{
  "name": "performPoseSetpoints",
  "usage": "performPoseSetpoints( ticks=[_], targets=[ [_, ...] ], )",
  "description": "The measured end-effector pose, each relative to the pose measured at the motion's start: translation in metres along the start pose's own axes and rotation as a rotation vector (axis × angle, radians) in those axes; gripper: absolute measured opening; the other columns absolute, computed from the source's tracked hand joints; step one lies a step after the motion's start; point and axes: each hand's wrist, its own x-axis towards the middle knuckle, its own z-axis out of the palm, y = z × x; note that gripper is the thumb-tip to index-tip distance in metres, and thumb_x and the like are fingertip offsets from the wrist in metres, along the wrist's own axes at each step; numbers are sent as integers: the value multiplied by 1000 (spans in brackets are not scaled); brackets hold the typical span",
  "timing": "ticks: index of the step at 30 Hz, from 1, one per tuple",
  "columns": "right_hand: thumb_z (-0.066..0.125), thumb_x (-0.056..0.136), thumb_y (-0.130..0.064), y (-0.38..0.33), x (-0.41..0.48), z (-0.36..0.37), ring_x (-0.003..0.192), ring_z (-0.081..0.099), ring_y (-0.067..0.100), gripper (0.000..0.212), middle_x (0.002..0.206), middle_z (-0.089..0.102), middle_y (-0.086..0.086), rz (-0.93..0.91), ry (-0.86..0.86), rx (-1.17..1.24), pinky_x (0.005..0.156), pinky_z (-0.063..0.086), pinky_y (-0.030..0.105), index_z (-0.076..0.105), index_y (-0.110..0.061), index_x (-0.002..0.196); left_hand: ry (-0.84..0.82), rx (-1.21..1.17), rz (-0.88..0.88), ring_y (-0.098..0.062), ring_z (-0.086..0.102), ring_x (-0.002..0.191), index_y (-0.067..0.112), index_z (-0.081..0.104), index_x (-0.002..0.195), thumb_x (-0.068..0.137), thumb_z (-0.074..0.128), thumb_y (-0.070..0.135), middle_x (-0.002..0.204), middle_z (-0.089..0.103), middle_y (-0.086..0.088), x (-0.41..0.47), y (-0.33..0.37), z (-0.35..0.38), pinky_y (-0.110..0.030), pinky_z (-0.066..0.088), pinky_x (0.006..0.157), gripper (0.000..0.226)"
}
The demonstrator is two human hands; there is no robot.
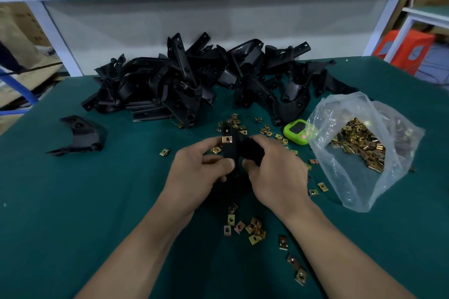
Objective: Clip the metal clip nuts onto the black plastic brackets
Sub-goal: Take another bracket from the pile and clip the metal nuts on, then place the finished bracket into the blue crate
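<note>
Both hands hold one black plastic bracket [239,147] above the middle of the green table. My left hand [196,172] grips its left side and my right hand [274,170] grips its right side. A brass clip nut [227,139] sits clipped on the bracket's upper arm, just above my left fingers. The bracket's lower part is hidden behind my hands. Loose clip nuts [245,226] lie on the table below my wrists, and more are scattered beyond the bracket [267,131].
A big heap of black brackets [194,80] fills the back of the table. One bracket [80,136] lies apart at the left. An open clear plastic bag [359,150] of clip nuts sits at the right, a small green timer [297,132] beside it.
</note>
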Motion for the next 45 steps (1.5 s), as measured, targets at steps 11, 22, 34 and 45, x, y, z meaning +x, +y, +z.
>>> performPoseSetpoints(
  ticks=[11, 22, 34, 45],
  targets=[
    [65, 94, -39, -14, -6, -5, 79, 60, 16, 15, 91, 61, -13, -15, 66, 109, 69, 48, 39, 53, -36, 103, 305, 461, 253, -5, 45, 44, 20, 56, 57, 86, 73, 35, 51, 57, 8, -7, 1, 18, -15, 33, 42, 36],
    [61, 88, -17, -29, -17, -67, 76, 63, 17, 22, 86, 63, -8, -116, -92, 175, 65, 54, 43, 52, -32, 102, 398, 629, 388, -10, 50, 46, 28, 43, 63, 87, 46, 51, 50, 51, 9, -35, 61, 40, -23, 30, 45, 34],
    [68, 81, -17, 65, -110, -220, 73, 59, 14, 42, 87, 68, -9, 214, 77, 20, 60, 43, 23, 59, -37, 117, 27, 553, 555, -19, 64, 71, 29, 59, 93, 88, 62, 35, 72, 66, 8, -64, 115, 179, -37, 54, 70, 9],
    [73, 84, -33, 173, -304, -311, 92, 69, 17, 84, 123, 69, -10, 752, 229, -296, 68, 53, 34, 29, -49, 153, -603, 367, 392, -21, 62, 68, 23, 64, 80, 78, 60, 29, 66, 67, 3, -155, 101, 384, -35, 50, 63, 7]
  ],
)
